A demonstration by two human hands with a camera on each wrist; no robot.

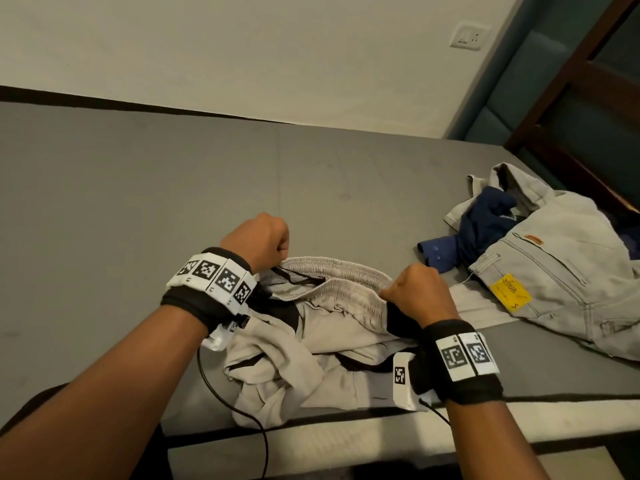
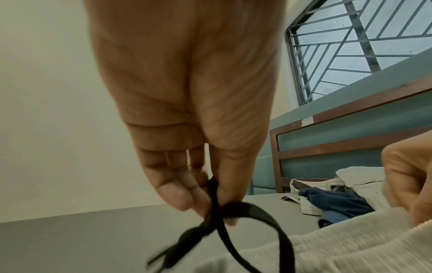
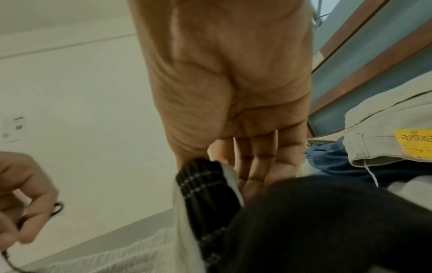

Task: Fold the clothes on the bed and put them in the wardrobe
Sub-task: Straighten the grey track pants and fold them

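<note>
Beige drawstring trousers (image 1: pixel 318 344) with black side panels lie crumpled at the near edge of the grey bed (image 1: pixel 138 202). My left hand (image 1: pixel 263 242) pinches the black drawstring (image 2: pixel 233 218) at the left end of the elastic waistband (image 1: pixel 346 275). At the waistband's right end, my right hand (image 1: pixel 415 292) grips the fabric, where a black ribbed strip (image 3: pixel 203 186) shows under the fingers (image 3: pixel 259 166). Both hands hold the waistband slightly above the mattress.
A heap of clothes lies to the right: pale grey trousers (image 1: pixel 561 268) with a yellow tag (image 1: pixel 510 292) and a dark blue shirt (image 1: pixel 478 230). A wood-framed teal headboard (image 1: pixel 568 109) stands behind the heap. A cream wall (image 1: pixel 242 46) runs along the bed's far side.
</note>
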